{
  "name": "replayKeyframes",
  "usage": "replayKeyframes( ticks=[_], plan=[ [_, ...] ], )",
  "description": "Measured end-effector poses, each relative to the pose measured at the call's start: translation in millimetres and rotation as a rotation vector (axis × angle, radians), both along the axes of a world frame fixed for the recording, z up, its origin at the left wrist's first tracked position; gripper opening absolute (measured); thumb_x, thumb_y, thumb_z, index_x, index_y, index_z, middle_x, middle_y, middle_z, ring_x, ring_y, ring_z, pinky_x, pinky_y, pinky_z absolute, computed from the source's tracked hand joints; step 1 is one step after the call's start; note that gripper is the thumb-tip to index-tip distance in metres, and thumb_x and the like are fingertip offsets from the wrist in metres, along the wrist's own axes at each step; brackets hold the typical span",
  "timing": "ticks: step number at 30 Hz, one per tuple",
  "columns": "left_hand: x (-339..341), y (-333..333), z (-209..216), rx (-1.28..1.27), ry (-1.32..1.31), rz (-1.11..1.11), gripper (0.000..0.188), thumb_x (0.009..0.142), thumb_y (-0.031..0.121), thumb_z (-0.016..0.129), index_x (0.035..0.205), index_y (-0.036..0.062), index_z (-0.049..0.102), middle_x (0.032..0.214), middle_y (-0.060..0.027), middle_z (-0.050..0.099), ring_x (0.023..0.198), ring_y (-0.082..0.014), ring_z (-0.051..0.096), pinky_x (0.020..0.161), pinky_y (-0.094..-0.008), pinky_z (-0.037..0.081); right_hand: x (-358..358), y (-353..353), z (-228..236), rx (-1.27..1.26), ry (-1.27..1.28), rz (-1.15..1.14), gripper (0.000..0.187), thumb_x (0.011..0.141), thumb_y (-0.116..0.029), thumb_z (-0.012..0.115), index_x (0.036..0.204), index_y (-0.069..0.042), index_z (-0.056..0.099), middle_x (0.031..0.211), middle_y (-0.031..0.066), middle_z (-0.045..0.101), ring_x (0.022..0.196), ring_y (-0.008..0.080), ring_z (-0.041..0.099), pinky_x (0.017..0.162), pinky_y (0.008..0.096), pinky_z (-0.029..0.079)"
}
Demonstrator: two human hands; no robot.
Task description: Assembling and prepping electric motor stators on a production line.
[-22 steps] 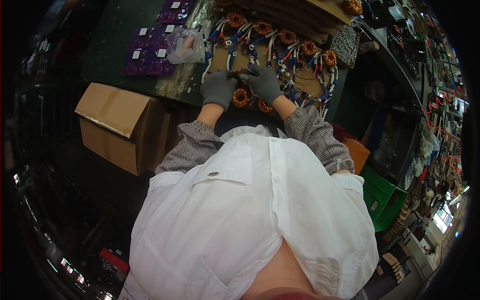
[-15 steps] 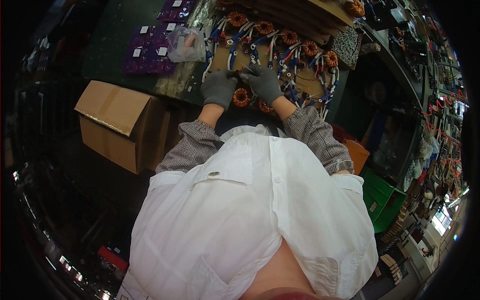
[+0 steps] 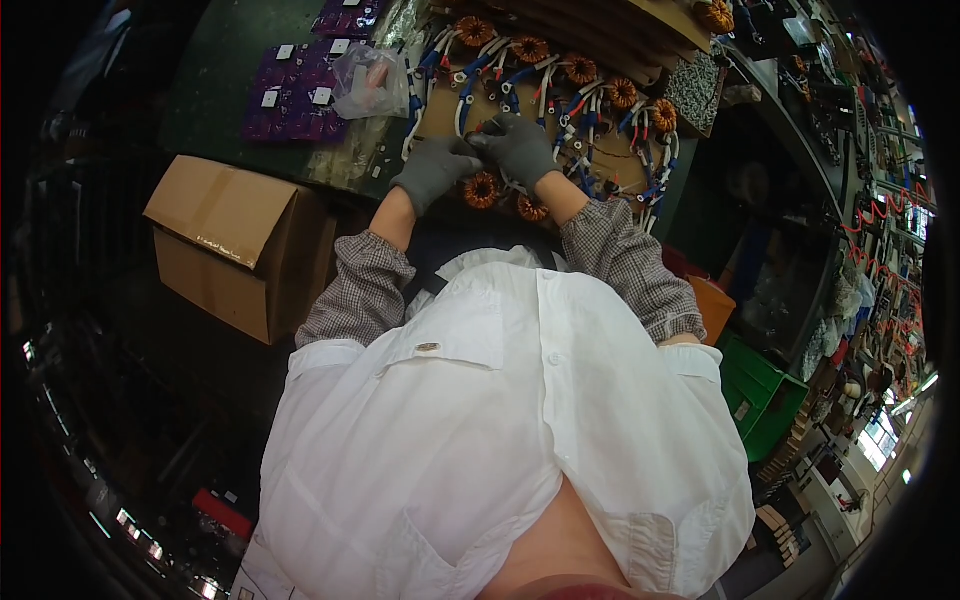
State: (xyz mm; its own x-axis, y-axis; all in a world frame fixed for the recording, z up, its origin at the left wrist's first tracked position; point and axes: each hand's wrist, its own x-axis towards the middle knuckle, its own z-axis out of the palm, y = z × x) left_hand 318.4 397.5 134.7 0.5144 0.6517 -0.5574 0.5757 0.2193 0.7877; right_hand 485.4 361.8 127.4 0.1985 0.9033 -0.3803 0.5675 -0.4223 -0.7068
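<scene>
My left hand (image 3: 437,172) and my right hand (image 3: 518,150), both in grey gloves, meet over the near edge of a cardboard sheet (image 3: 440,122). Their fingers are bent together at the tips, and whatever they pinch is hidden by the gloves. Just below them lie a copper-wound ring coil (image 3: 481,190) and a second coil (image 3: 531,207). Beyond the hands, a row of similar coils (image 3: 530,49) trails blue and white leads (image 3: 466,100) with ring terminals. More leads (image 3: 655,180) spread to the right of my right hand.
Purple circuit boards (image 3: 290,95) and a clear plastic bag (image 3: 368,82) lie on the dark green bench (image 3: 215,75) at left. A cardboard box (image 3: 215,240) stands below it. Stacked cardboard (image 3: 640,25) and a tray of small metal parts (image 3: 693,92) are at the back right; a green crate (image 3: 765,395) is lower right.
My hands have drawn closer together, fingertips now overlapping. The left hand has turned and dropped slightly nearer to me; the right has shifted up a little.
</scene>
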Motion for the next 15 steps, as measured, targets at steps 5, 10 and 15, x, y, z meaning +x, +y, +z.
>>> replayKeyframes(
  ticks=[5,10,15],
  plan=[
    [-4.1,15.7,4.7,-0.121,-0.109,0.040,0.035,0.083,0.024,0.058,0.108,0.0008,0.059,0.085,-0.0070,0.063,0.075,-0.0149,0.061,0.065,-0.0286,0.050,18.0,7.5,-5.1,-0.089,0.402,-0.001,0.035,0.081,-0.029,0.067,0.101,0.000,0.067,0.091,0.0138,0.068,0.081,0.0201,0.064,0.075,0.0316,0.049],
    [-3.9,7.4,-3.9,0.007,-0.179,0.055,0.032,0.084,0.021,0.059,0.110,0.0015,0.059,0.087,-0.0064,0.064,0.073,-0.0143,0.061,0.065,-0.0283,0.050,26.5,10.3,-2.3,-0.127,0.469,0.026,0.033,0.084,-0.026,0.065,0.104,0.000,0.066,0.087,0.0097,0.067,0.075,0.0146,0.062,0.066,0.0279,0.048],
    [4.7,3.3,-2.6,0.110,0.036,0.107,0.031,0.077,0.025,0.068,0.101,0.0050,0.068,0.087,-0.0106,0.069,0.079,-0.0183,0.067,0.071,-0.0301,0.052,26.2,12.0,1.2,-0.149,0.485,0.001,0.030,0.087,-0.026,0.063,0.104,-0.001,0.065,0.085,0.0077,0.066,0.071,0.0129,0.062,0.058,0.0263,0.049]
  ],
)
